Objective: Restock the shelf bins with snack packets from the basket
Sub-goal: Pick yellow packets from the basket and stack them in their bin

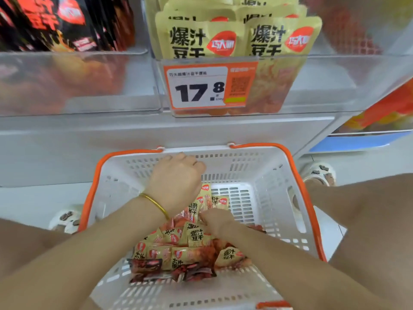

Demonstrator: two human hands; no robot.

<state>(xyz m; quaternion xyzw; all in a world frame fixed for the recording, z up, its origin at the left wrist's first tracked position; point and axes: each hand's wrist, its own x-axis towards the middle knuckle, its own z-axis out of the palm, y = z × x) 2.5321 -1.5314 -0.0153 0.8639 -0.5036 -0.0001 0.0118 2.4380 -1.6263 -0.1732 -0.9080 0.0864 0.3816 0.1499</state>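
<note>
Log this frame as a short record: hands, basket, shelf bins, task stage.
left hand: raised over the basket, fingers curled, grips a few yellow packets
right hand: down on the packet pile; grip hidden
basket: white, orange handles, on the floor, packets piled in the near half
middle bin: clear, stocked with matching yellow packs; price tag reads 17.8
left bin: dark packs
stage: gathering packets; none moving to the shelf yet

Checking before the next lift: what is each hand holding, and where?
Left hand grips yellow packets by their upper ends. Right hand fingers the pile in the basket; a hold cannot be told.
</note>
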